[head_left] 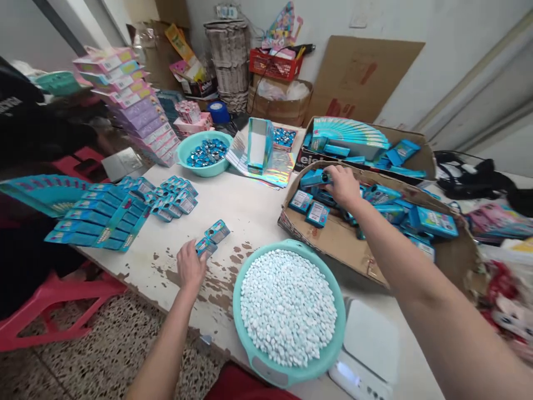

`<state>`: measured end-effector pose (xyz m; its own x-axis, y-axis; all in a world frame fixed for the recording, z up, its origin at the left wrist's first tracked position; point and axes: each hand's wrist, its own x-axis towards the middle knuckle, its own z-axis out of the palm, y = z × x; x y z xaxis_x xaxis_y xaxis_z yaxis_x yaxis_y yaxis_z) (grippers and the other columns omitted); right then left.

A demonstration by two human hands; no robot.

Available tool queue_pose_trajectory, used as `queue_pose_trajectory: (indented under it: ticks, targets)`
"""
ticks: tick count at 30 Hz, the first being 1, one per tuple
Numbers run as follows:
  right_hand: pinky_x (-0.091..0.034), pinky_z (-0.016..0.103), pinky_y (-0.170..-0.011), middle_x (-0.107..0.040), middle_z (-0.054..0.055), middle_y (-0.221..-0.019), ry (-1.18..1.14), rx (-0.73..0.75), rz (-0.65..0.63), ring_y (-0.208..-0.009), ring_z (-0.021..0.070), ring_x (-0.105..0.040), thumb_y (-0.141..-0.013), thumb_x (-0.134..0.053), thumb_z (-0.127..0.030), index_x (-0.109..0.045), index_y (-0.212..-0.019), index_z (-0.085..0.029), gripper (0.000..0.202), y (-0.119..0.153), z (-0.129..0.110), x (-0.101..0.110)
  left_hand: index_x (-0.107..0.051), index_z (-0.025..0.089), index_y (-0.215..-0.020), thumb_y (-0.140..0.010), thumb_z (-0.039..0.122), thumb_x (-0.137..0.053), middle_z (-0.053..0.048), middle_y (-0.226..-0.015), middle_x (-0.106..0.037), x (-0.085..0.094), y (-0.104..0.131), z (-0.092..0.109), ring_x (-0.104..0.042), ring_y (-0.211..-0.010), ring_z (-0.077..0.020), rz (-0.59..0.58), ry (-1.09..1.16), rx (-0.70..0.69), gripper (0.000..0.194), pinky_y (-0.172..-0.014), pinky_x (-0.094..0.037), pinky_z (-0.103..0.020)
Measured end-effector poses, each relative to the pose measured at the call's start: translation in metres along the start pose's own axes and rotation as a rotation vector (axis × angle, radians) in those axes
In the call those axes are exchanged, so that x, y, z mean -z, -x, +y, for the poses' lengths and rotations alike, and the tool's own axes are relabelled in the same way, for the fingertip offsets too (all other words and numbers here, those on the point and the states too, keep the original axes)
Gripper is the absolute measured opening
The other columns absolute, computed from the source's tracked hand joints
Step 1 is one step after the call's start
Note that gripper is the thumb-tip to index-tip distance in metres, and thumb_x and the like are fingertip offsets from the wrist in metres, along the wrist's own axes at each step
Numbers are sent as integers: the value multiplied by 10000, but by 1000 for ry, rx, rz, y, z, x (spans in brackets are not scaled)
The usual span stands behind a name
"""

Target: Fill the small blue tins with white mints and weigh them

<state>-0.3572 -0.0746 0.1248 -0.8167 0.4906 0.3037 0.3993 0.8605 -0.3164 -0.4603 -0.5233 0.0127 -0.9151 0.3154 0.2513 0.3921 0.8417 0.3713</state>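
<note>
At the table's worn middle, my left hand (191,265) is closed around the near end of a small blue box (207,246). A second small blue box (218,230) touches that one on its far side. Over the front cardboard tray (353,255), my right hand (345,186) grips another small blue box (313,178), whose near end looks dark and open. Beneath and around it lie several more blue boxes (317,213) in a loose heap. Between my arms stands a turquoise basin (240,289) full of pale mint and white pellets (289,305).
A white scale (370,339) sits right of the basin. Grouped blue boxes (175,197) and fanned blue cartons (100,216) occupy the left side. Farther back are a bowl of blue wrapped pieces (208,153), stacked pink and purple boxes (141,111), and a second cardboard box (420,147).
</note>
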Motion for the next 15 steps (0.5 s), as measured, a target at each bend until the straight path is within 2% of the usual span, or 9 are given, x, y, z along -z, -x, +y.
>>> queue_pose_trajectory:
  ticks: [2,3,4,5,7,9,11,13,15]
  targets:
    - [-393,402,-881,-609,152,-1125,-14,-65,98,-1032,251,-510,-808,-606,-293,-577,-1149,-148,372,47,-4,29,-533,137,-1168,-865,289,-498,-160,-1131,-582,-1,18,30,-514,-1135,-277,42,145,-135,340,-995,-385,-448]
    - [-408,393,-875,-617,129,-1116,-43,-96,155,-1018,241,-529,-812,-598,-352,-568,-1161,-157,401,76,-9,43,-547,158,-1155,-879,300,-479,-142,-1116,-600,-4,29,46,-528,-1123,-258,-16,232,-235,318,-998,-390,-428]
    - [-425,391,-858,-633,104,-1090,-181,-190,278,-983,239,-555,-768,-642,-394,-589,-1132,-171,430,108,-15,54,-559,178,-1151,-885,312,-473,-126,-1115,-613,-9,41,63,-540,-1115,-244,-121,308,-348,309,-1001,-395,-411]
    - [-448,388,-817,-652,79,-1033,-306,-307,347,-922,236,-581,-706,-693,-432,-616,-1075,-186,449,142,-22,63,-564,191,-1158,-882,330,-483,-115,-1140,-615,-15,51,79,-540,-1127,-239,-245,361,-456,320,-1008,-393,-403]
    - [-475,381,-751,-676,53,-890,-511,-587,420,-812,228,-610,-584,-772,-443,-657,-936,-187,450,212,-38,71,-558,194,-1192,-859,375,-520,-111,-1233,-585,-27,68,105,-498,-1194,-255,-427,384,-568,381,-1038,-363,-418]
    - [-493,359,-697,-684,38,-809,-726,-840,443,-735,213,-619,-510,-812,-410,-669,-866,-187,444,275,-51,69,-544,182,-1224,-849,406,-529,-121,-1285,-552,-39,76,120,-445,-1245,-280,-481,346,-544,438,-1060,-323,-448]
    - [-506,329,-610,-687,19,-756,-1001,-1045,472,-637,183,-611,-499,-813,-424,-668,-876,-202,461,325,-62,60,-544,170,-1227,-864,413,-500,-127,-1244,-572,-46,78,130,-453,-1220,-283,-491,326,-488,439,-1048,-321,-453]
    - [-525,325,-567,-699,9,-735,-1215,-1205,486,-598,180,-621,-472,-836,-429,-669,-884,-217,492,359,-69,51,-566,168,-1195,-875,411,-477,-123,-1169,-597,-51,78,139,-489,-1160,-271,-521,351,-448,411,-1017,-349,-431]
    - [-557,358,-586,-715,10,-738,-1365,-1288,511,-618,199,-650,-466,-841,-477,-669,-843,-227,484,378,-76,44,-606,170,-1130,-860,414,-496,-121,-1111,-601,-53,78,150,-518,-1108,-267,-567,397,-389,380,-979,-377,-408]
